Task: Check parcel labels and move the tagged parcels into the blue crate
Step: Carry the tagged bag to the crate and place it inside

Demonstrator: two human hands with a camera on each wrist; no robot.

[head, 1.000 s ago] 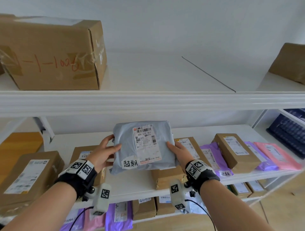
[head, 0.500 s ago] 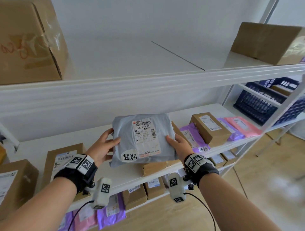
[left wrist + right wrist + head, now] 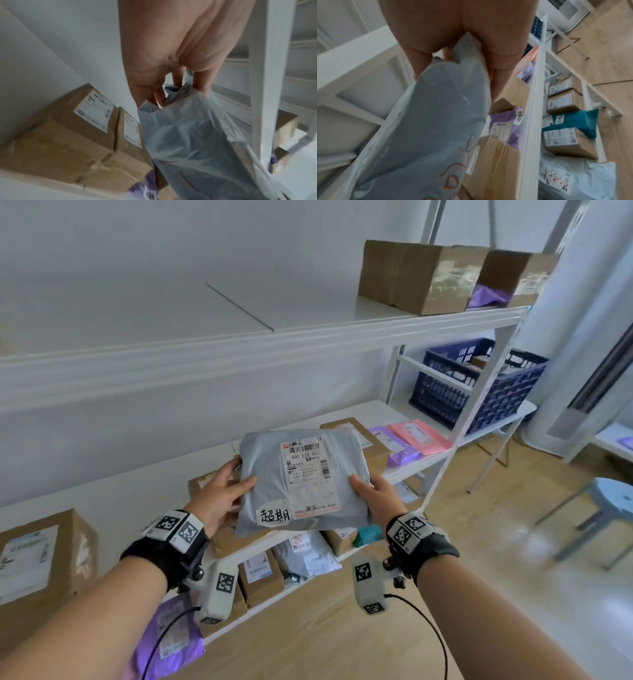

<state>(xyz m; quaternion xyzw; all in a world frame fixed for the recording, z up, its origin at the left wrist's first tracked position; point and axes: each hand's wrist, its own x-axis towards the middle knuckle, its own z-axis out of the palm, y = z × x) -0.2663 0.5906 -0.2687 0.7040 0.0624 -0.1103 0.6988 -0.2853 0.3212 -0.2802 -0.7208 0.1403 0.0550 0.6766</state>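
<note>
Since a second ago, the blue crate (image 3: 479,385) has swung into view, well right of the grey parcel (image 3: 301,481). Left hand (image 3: 219,494) and right hand (image 3: 376,494) pinch its side edges; slick film could slip mid-carry.

A white shelf unit (image 3: 239,350) carries the goods on several levels. On its top board two brown cardboard boxes (image 3: 416,273) stand side by side at the right end, with a purple bag (image 3: 486,296) beside them. The middle board (image 3: 85,505) holds more cardboard boxes (image 3: 41,556), purple mailers (image 3: 399,451) and a pink mailer (image 3: 419,436). The lower board (image 3: 570,75) bears labelled boxes (image 3: 563,104), a teal parcel (image 3: 578,120) and a pale grey mailer (image 3: 576,178). A blue crate (image 3: 479,385) sits on an adjoining white shelf at the right. The floor (image 3: 513,594) is light wood, and a pale blue stool (image 3: 613,501) stands on it.
</note>
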